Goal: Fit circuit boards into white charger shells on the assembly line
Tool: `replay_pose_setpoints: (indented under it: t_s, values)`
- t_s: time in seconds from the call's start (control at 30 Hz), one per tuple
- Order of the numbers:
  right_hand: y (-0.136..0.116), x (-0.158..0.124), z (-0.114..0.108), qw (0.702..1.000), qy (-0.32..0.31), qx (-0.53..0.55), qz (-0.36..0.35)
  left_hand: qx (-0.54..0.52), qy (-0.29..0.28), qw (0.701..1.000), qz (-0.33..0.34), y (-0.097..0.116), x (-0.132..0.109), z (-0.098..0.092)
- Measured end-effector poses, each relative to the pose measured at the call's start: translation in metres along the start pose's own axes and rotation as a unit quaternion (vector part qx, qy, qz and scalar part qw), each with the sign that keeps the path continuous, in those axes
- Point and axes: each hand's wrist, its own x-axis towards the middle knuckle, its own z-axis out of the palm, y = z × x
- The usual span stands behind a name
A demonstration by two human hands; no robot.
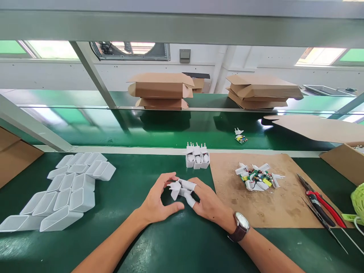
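Note:
My right hand (209,201), with white covers on its thumb and index finger, pinches a white plug adapter (175,189) over the middle of the green table. Two pins of the adapter point left. Around its left side curves my left hand (157,199), thumb and fingers apart; whether a fingertip touches the adapter is hard to tell. Just beyond both hands stand three white adapter housings (198,160) in a row, each with a pinned plug piece on top.
White open housings (71,185) lie in rows at the left. On a brown cardboard sheet (241,212) at the right sits a pile of circuit boards (258,178). Red-handled pliers (318,201) and tweezers (324,223) lie at its right edge. Cardboard boxes (162,90) stand behind.

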Motion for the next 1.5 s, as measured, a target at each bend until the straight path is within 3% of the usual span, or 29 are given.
replay_pose_setpoints:
  t_s: [0.07, 0.13, 0.2, 0.27, 0.33, 0.47, 0.57, 0.7, 0.83, 0.93, 1.03, 1.13, 1.3, 1.5]
  values:
    - [0.001, 0.001, 0.002, 0.981, 0.011, 0.163, 0.106, 0.030, 0.019, 0.999, 0.019, 0.001, 0.000, 0.004]
    - [0.001, 0.001, 0.004, 0.927, 0.001, 0.314, 0.204, 0.083, 0.046, 0.994, 0.048, 0.005, 0.000, 0.010]
    - [0.000, 0.000, 0.007, 0.876, -0.012, 0.409, 0.257, 0.128, 0.070, 0.984, 0.099, 0.010, 0.000, 0.016]
    - [-0.002, 0.000, 0.010, 0.848, -0.008, 0.455, 0.271, 0.152, 0.086, 0.973, 0.152, 0.014, 0.002, 0.019]
    - [-0.005, 0.002, 0.011, 0.841, -0.006, 0.470, 0.268, 0.166, 0.093, 0.966, 0.173, 0.017, 0.003, 0.019]
    - [-0.009, 0.004, 0.013, 0.853, -0.018, 0.461, 0.245, 0.186, 0.085, 0.967, 0.152, 0.016, 0.005, 0.017]
    - [-0.007, 0.004, 0.014, 0.880, -0.024, 0.413, 0.233, 0.189, 0.081, 0.966, 0.155, 0.015, 0.006, 0.016]
    - [-0.003, 0.003, 0.017, 0.927, 0.034, 0.316, 0.199, 0.181, 0.052, 0.972, 0.139, 0.018, 0.003, 0.016]
    - [-0.008, 0.000, 0.018, 0.970, 0.104, 0.201, 0.086, 0.220, 0.042, 0.971, 0.086, 0.011, -0.003, 0.018]
    - [-0.014, -0.002, 0.009, 0.990, 0.087, 0.112, -0.001, 0.245, 0.076, 0.967, 0.005, -0.003, 0.004, 0.015]
    - [-0.014, -0.004, 0.000, 0.994, 0.101, 0.010, -0.035, 0.192, 0.109, 0.969, -0.112, -0.019, 0.028, 0.006]
    - [-0.006, -0.005, -0.005, 0.990, 0.124, -0.050, -0.044, 0.118, 0.081, 0.967, -0.209, -0.032, 0.058, 0.001]
    - [0.020, 0.005, -0.031, 0.971, 0.195, -0.135, -0.021, 0.064, 0.042, 0.975, -0.209, -0.049, 0.082, 0.012]
    - [0.059, 0.054, -0.114, 0.916, 0.137, -0.319, 0.201, 0.089, 0.024, 0.986, -0.138, -0.070, 0.075, 0.026]
